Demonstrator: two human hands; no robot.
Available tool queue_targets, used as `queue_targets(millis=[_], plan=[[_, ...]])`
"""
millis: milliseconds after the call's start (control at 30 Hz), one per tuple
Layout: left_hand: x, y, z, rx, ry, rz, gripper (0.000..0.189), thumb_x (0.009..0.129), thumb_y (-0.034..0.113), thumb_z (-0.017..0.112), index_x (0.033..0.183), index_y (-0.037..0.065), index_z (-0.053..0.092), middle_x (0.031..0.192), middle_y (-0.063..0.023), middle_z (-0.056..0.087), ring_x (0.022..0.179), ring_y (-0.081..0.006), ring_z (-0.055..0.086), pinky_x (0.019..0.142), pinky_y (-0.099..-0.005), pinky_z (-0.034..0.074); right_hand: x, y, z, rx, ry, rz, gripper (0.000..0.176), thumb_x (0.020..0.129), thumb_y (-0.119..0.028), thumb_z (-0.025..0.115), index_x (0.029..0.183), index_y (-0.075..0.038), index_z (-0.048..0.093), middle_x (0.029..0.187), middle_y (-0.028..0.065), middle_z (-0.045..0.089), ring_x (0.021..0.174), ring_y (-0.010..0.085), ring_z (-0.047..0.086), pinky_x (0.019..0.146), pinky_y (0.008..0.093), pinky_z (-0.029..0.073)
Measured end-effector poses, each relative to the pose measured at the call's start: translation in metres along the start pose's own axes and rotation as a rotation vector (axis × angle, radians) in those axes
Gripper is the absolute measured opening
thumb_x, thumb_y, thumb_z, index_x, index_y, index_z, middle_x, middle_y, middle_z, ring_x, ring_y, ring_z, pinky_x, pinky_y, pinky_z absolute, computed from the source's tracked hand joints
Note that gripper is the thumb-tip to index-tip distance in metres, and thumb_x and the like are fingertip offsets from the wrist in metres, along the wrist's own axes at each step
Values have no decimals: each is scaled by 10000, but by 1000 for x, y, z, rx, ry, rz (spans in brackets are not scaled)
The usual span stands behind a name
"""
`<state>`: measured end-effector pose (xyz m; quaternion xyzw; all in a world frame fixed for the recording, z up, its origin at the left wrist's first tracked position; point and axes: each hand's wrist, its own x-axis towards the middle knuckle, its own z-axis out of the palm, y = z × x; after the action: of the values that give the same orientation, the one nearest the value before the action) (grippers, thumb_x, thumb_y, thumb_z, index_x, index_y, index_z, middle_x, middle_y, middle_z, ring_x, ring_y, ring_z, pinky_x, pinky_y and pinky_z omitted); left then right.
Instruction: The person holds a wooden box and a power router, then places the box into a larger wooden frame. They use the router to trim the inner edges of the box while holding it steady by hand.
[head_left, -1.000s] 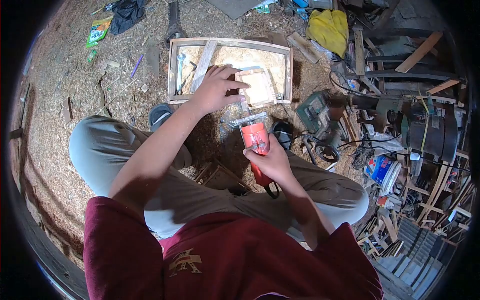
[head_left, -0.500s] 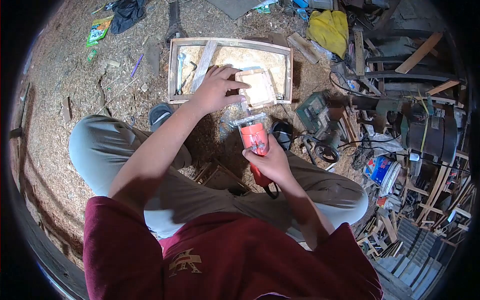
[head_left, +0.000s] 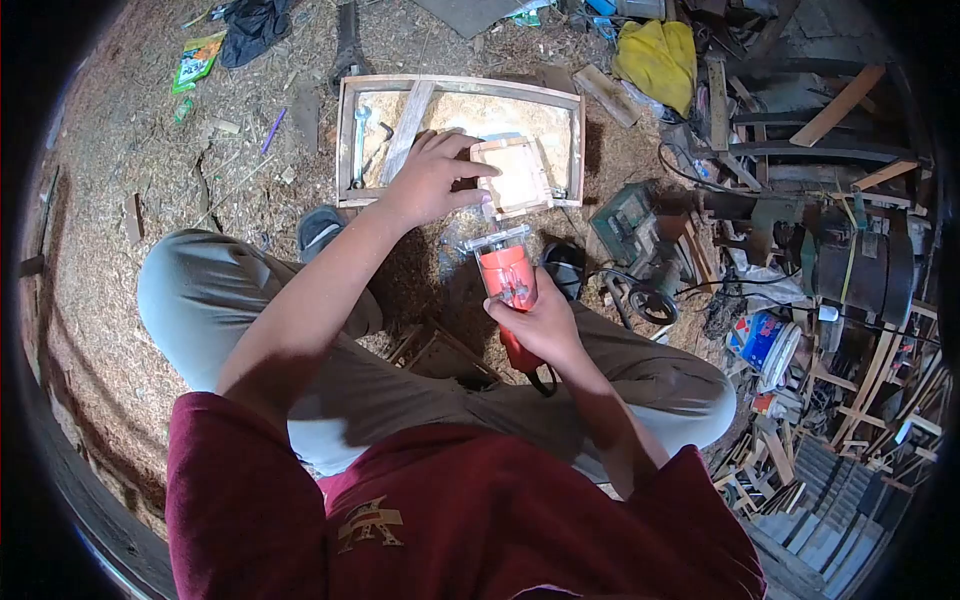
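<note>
My right hand (head_left: 541, 325) is wrapped round the body of a red trim router (head_left: 508, 275) with a clear base, its front end pointing away from me toward a small square wooden frame (head_left: 543, 178). The router's base sits right at the frame's near edge. With fingers and thumb, my left hand (head_left: 432, 180) grips the frame by its left side. Bright light washes out the frame's middle. Under the frame is a shallow wooden tray (head_left: 462, 86) with sawdust in it. A wrench (head_left: 361, 140) and a loose wooden slat (head_left: 408, 130) lie in the tray's left part.
Sawdust covers the ground. To the right stand a green metal machine part (head_left: 622, 222), a handwheel (head_left: 654, 306), black cables and a blue-and-white bucket (head_left: 765, 345). A yellow cloth (head_left: 655, 62) lies at the back right. Wood scraps (head_left: 770, 470) are heaped at the lower right.
</note>
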<state>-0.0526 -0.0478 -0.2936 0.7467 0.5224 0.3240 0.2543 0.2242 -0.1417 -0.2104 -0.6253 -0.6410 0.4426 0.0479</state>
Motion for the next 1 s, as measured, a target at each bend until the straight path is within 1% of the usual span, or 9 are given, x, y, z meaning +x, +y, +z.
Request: queue_targets(millis=[133, 233, 333, 533, 733, 933, 1000], plan=[[-1, 1, 1, -8, 26, -2, 421, 894, 406, 879, 1299, 301, 836, 1480, -111, 633, 1505, -347, 501, 1295, -581, 298, -2, -10, -4, 39, 12, -19, 659, 829, -479, 912, 1179, -6, 617, 1017, 201, 773, 970, 370, 783, 884, 461, 596], [0, 0, 0, -8, -11, -14, 420, 899, 417, 876, 1300, 299, 835, 1496, -111, 628, 1516, -350, 491, 1299, -580, 291, -2, -7, -2, 34, 7, -13, 649, 834, -468, 912, 1193, -10, 626, 1029, 190, 776, 977, 358, 783, 892, 453, 595], [-1, -2, 3, 25, 19, 1, 424, 899, 421, 875, 1303, 299, 834, 1504, -111, 625, 1517, -353, 489, 1294, -578, 294, -1, -4, 0, -14, -12, -8, 635, 838, -459, 911, 1196, -16, 629, 1032, 177, 775, 978, 346, 781, 906, 446, 592], [-1, -2, 2, 0, 7, 1, 438, 894, 415, 877, 1317, 310, 830, 1514, -120, 621, 1517, -362, 488, 1281, -576, 308, -1, -5, -2, 57, -1, 4, 653, 832, -473, 908, 1194, -12, 622, 1034, 192, 767, 983, 368, 773, 911, 457, 589], [0, -1, 2, 24, -1, -9, 439, 895, 410, 877, 1322, 318, 828, 1525, -124, 616, 1523, -368, 482, 1285, -576, 305, 1, 3, 1, -13, -8, 4, 649, 835, -465, 911, 1218, -24, 629, 1050, 180, 771, 993, 364, 774, 921, 458, 587], [-1, -1, 2, 28, -4, -11, 438, 899, 409, 874, 1325, 322, 825, 1522, -125, 617, 1522, -372, 482, 1292, -576, 300, -3, -12, -7, 21, -1, 29, 656, 833, -475, 909, 1199, -11, 622, 1043, 195, 771, 1000, 377, 774, 916, 459, 587], [-1, 0, 2, 28, -2, -10, 435, 900, 410, 874, 1323, 320, 827, 1519, -124, 618, 1522, -372, 483, 1292, -573, 301, -2, -7, -4, 0, -9, 22, 644, 834, -466, 914, 1201, -19, 630, 1045, 183, 775, 996, 366, 776, 914, 453, 588]])
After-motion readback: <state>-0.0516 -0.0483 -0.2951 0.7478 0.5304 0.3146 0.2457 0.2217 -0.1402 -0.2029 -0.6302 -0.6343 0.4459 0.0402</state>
